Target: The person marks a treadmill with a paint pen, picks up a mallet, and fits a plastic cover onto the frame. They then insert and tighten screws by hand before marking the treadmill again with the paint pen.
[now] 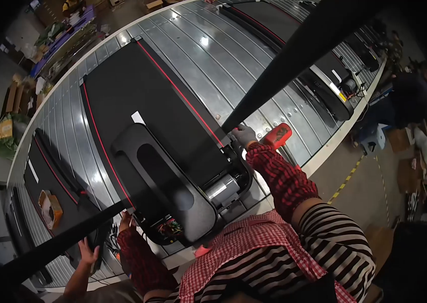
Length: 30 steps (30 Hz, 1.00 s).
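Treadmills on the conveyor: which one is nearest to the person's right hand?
The middle treadmill, the one with a black cover lying across its belt; the right hand is at its corner.

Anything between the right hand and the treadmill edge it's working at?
Nothing visible: the right hand rests on the treadmill at its right edge. A dark bar ends just beside the hand, not between them.

floor: grey concrete floor point(335, 166), yellow-black hazard tape point(347, 178) across it | line: curved conveyor of ribbed metal slats point(193, 55), lamp glare point(204, 40) on them | right: blue stool point(373, 137), cardboard boxes point(406, 174) | upper left: cluttered purple shelf point(67, 33), cartons point(14, 96)
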Each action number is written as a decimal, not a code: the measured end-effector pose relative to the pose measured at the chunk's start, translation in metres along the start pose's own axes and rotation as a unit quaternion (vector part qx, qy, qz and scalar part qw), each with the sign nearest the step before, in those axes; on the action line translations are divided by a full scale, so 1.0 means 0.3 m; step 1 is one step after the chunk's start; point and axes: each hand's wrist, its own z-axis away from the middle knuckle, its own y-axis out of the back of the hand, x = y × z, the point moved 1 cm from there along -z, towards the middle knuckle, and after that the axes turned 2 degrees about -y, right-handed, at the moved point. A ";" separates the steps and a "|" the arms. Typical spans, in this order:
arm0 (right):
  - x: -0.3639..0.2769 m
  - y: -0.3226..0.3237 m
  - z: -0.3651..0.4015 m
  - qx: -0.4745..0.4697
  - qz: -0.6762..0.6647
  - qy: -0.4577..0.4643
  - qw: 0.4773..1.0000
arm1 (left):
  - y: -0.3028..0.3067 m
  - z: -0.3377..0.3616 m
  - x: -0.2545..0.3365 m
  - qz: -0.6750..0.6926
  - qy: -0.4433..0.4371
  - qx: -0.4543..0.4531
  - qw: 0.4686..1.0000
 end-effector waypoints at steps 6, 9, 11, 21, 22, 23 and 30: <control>0.195 -0.141 -0.071 -0.041 -0.132 -0.046 0.989 | -0.090 0.050 0.052 0.208 0.138 0.257 0.934; 0.126 -0.062 0.002 -0.067 -0.052 -0.016 0.996 | -0.146 0.009 0.052 0.316 0.045 0.349 0.881; 0.075 -0.012 0.043 -0.066 -0.072 -0.012 0.995 | -0.129 -0.002 0.031 0.364 0.015 0.288 0.885; 0.065 0.070 -0.065 -0.435 -0.192 0.010 0.880 | -0.056 -0.035 -0.015 0.433 -0.021 0.184 0.882; 0.048 0.066 -0.070 -0.435 -0.192 0.010 0.880 | -0.005 -0.048 -0.060 0.326 0.027 0.174 0.929; 0.034 0.068 -0.070 -0.399 -0.141 -0.052 0.905 | 0.002 -0.046 -0.062 0.212 0.076 0.160 0.961; 0.033 0.061 -0.086 -0.391 -0.042 -0.161 0.905 | -0.034 -0.107 -0.014 0.184 0.105 0.197 0.957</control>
